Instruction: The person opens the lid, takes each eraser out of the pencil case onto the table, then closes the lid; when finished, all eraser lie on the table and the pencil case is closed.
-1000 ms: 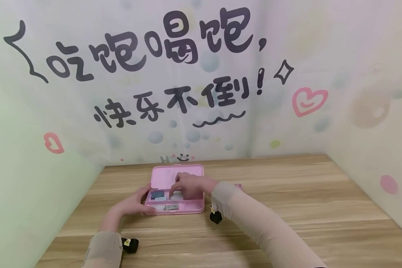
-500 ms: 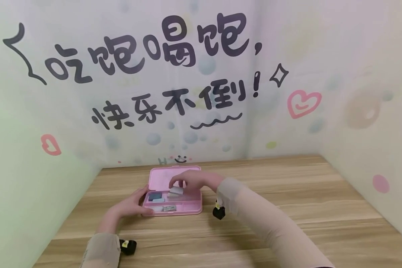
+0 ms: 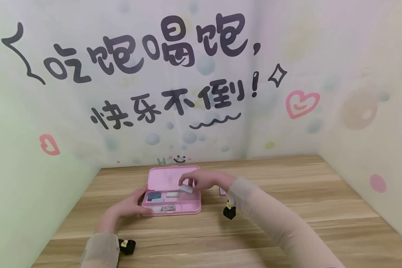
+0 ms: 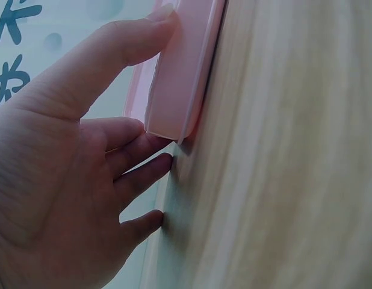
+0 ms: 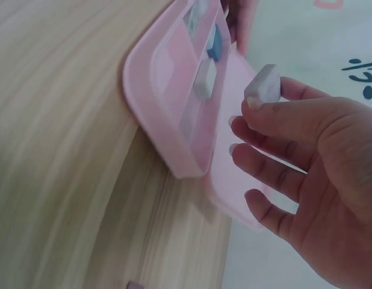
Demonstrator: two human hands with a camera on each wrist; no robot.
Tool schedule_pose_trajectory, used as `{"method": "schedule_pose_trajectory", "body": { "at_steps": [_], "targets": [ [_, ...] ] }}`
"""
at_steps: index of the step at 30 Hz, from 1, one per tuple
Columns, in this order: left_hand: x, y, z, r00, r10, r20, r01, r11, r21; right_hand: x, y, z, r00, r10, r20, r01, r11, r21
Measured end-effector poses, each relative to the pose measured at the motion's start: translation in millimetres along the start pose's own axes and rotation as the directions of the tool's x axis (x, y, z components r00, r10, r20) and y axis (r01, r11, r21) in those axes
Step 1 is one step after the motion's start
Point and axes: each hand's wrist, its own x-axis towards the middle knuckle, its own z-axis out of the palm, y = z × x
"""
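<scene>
A pink pencil case (image 3: 191, 207) lies on the table with its lid (image 3: 160, 179) raised at the back. My left hand (image 3: 128, 204) holds its left end, thumb at the front corner and fingers at the side and back. Over the case's right half, my right hand (image 3: 204, 179) pinches a white eraser (image 5: 264, 87) between thumb and forefinger, the other fingers loosely bent. Inside the case lie a whitish eraser (image 5: 206, 78), a dark blue block (image 3: 154, 195), a light blue block (image 3: 157, 200) and a grey-patterned block (image 3: 168, 208). The front right compartment shows its bare pink floor.
A small pink object (image 3: 222, 191) on the wooden table (image 3: 288, 201) is partly hidden by the right wrist. Behind the table hangs a printed wall sheet (image 3: 271, 111); pale walls close both sides.
My right hand has lifted the white eraser out of the case and moved right with it, leaving the whitish eraser beneath in view. The left hand stays at the case.
</scene>
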Motion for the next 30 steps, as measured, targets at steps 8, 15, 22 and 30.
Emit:
{"method": "schedule_pose_trajectory", "body": {
  "at_steps": [8, 15, 22, 30],
  "targets": [
    [2.0, -2.1, 0.8, 1.0, -0.001, 0.009, 0.001, 1.0, -0.005, -10.4, 14, 0, 0.999, 0.025, -0.024, -0.024, 0.999, 0.041],
    [7.2, -4.2, 1.4, 1.0, 0.01, 0.001, -0.01, 1.0, -0.001, -28.4, 24, -6, 0.996, 0.065, -0.062, -0.059, 0.994, 0.094],
    [6.3, -5.3, 0.5, 1.0, 0.031, 0.004, -0.031, 1.0, 0.006, -51.3, 34, -12, 0.991, 0.104, -0.087, -0.092, 0.987, 0.133],
    [3.9, -5.0, 0.7, 0.999, 0.035, 0.004, -0.035, 0.999, 0.001, -77.0, 45, -18, 0.981, 0.136, -0.139, -0.109, 0.976, 0.188]
  ]
}}
